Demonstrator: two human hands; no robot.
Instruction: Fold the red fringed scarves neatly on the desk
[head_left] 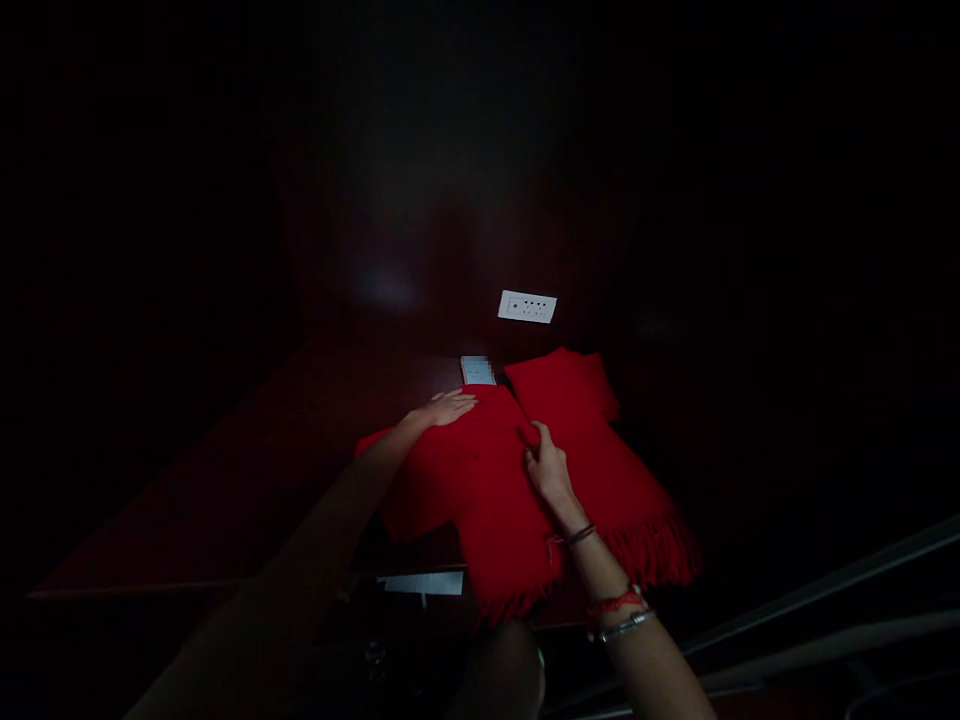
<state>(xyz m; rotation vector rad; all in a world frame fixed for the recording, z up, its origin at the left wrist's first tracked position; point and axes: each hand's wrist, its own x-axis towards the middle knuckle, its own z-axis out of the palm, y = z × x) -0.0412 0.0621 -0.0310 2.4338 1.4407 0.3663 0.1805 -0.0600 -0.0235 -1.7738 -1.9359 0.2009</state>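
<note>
A bright red scarf (499, 480) with fringed ends lies spread in overlapping layers over a dark table, and part of it hangs past the front edge. My left hand (450, 406) rests flat on its upper left part, fingers stretched out. To the right, my right hand (549, 465) is closed on an edge of the cloth, with the thumb side up. Another fringed part of the scarf spreads out to the right of that hand. Whether all the red cloth is one piece, I cannot tell.
Behind the scarf a small pale box or booklet (478, 370) sits on the dark table (247, 450). A white socket plate (527, 307) is on the back panel. Below the table edge is a pale paper (424, 583). The surroundings are very dark.
</note>
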